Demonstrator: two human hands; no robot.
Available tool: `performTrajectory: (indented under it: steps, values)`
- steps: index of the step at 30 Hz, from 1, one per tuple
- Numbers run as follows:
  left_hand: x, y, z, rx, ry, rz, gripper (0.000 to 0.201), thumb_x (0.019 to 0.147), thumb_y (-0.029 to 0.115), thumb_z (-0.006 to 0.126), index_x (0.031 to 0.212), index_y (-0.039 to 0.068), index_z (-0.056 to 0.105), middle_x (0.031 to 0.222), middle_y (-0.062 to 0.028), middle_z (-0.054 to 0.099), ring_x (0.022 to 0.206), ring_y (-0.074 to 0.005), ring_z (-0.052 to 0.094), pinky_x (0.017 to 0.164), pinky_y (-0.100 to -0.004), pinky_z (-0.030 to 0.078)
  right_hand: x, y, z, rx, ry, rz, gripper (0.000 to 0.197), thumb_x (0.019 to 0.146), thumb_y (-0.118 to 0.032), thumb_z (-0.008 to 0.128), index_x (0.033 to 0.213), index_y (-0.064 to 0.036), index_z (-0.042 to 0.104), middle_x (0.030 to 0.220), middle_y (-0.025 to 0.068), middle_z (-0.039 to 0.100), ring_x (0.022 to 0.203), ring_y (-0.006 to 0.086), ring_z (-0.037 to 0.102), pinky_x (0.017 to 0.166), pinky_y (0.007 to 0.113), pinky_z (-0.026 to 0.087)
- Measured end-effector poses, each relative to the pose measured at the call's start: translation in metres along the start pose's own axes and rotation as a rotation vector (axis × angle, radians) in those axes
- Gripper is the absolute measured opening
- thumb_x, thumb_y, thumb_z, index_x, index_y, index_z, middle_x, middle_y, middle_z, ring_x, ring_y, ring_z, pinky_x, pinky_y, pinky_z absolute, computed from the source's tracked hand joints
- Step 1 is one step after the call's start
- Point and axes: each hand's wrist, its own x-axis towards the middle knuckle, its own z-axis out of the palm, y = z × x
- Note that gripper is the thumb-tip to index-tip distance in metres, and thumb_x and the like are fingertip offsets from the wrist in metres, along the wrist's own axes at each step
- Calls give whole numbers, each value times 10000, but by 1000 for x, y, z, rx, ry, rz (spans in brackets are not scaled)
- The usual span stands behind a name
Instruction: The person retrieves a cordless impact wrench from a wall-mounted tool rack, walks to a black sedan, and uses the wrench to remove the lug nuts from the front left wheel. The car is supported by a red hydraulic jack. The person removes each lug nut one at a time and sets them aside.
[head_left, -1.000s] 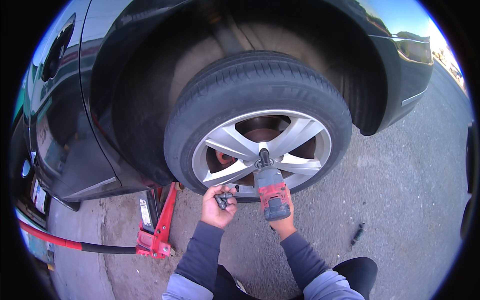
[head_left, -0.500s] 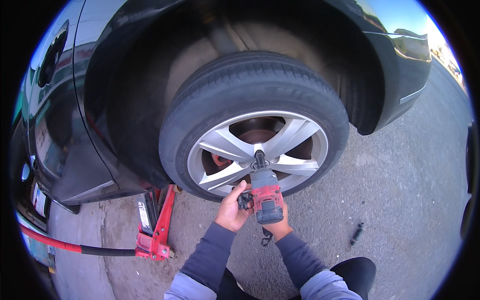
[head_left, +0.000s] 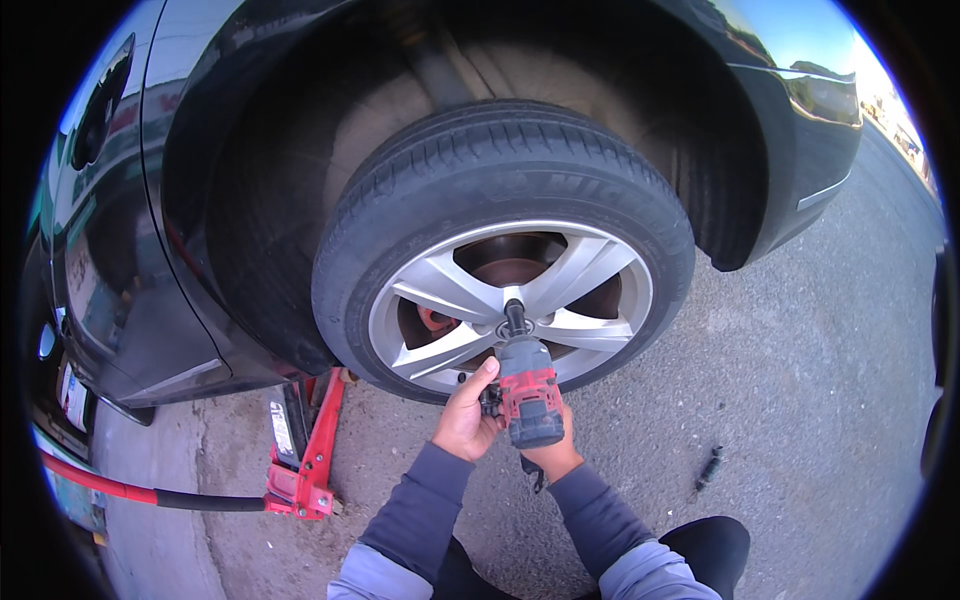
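My right hand (head_left: 556, 458) is closed round the grip of a red and grey cordless impact wrench (head_left: 530, 392), mostly hidden behind its body. A black socket (head_left: 515, 318) on the wrench's nose points at the upper part of the wheel hub, beside the centre cap. My left hand (head_left: 466, 418) is closed beside the tool, thumb up, with small dark wheel bolts (head_left: 490, 401) in its fingers; their exact number cannot be made out. Ahead is the silver five-spoke wheel (head_left: 455, 287) with its black tyre (head_left: 500, 190), mounted in the wheel arch of a dark car (head_left: 190, 340).
A red floor jack (head_left: 318, 450) stands under the car at the left, its red and black handle (head_left: 190, 499) reaching leftward. On the asphalt at the right lies a small black cylindrical tool part (head_left: 709, 468). My knee (head_left: 715, 548) is at the lower right.
The view has shifted slightly, so the wheel and jack sit a little further left. The wrench stays at the same place on the hub, and both hands keep their holds.
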Motion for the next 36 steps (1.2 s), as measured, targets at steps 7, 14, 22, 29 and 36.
performTrajectory:
  steps: [7,14,22,29,36]
  values:
    - [-2,4,-2,113,-108,-79,477,1007,361,708,1329,24,605,1203,-105,730,1079,-189,725,956,-363,592,-1,0,0,22,-4,26,579,720,-269,910,1218,-103,663,1124,148,720,996,348,740,859,427,590]
    - [-1,0,-1,145,-20,-74,329,1001,410,692,1070,89,703,838,19,690,597,-44,582,463,-208,376,-1,2,-2,16,-18,17,545,703,-275,927,1173,-122,697,1117,129,722,997,331,741,864,415,591]
    - [-3,3,4,113,17,-101,291,996,380,689,1043,93,695,804,25,670,560,-45,540,443,-211,334,0,-3,-3,32,-37,79,498,695,-295,933,1126,-147,734,1125,127,715,994,328,741,854,418,593]
    - [2,0,-4,75,-27,-87,284,982,368,703,1037,90,692,806,15,681,562,-53,559,432,-214,349,0,-4,-6,28,8,13,670,686,-324,951,1211,-72,618,1058,151,749,946,361,756,824,415,597]
    - [13,-14,-17,-12,-83,-70,308,981,365,696,1072,71,690,835,-12,713,585,-70,613,440,-216,392,4,-17,-20,-40,-25,12,691,718,-328,930,1231,-42,566,1025,202,745,960,417,742,818,456,590]
